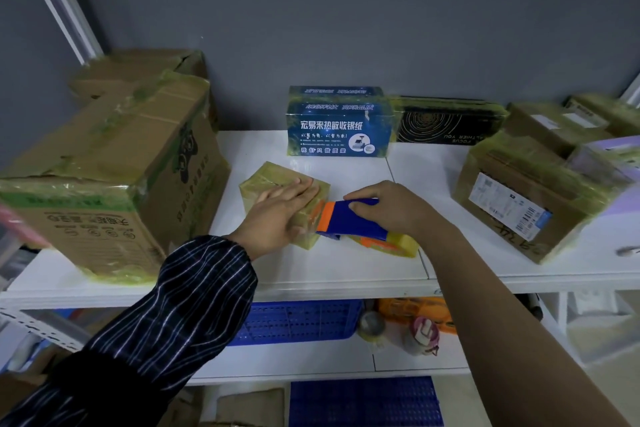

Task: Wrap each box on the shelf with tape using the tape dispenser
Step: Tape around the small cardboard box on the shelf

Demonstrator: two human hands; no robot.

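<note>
The left hand (pixel 277 215) lies flat and unclenched on a small tape-wrapped box (pixel 273 180) near the front of the white shelf (pixel 329 270), covering much of its top. The right hand (pixel 391 206) grips a blue-and-orange tape dispenser (pixel 349 222), its nose against the box's right side; its yellowish roll is partly hidden. Behind stands a blue printed box (pixel 337 128).
</note>
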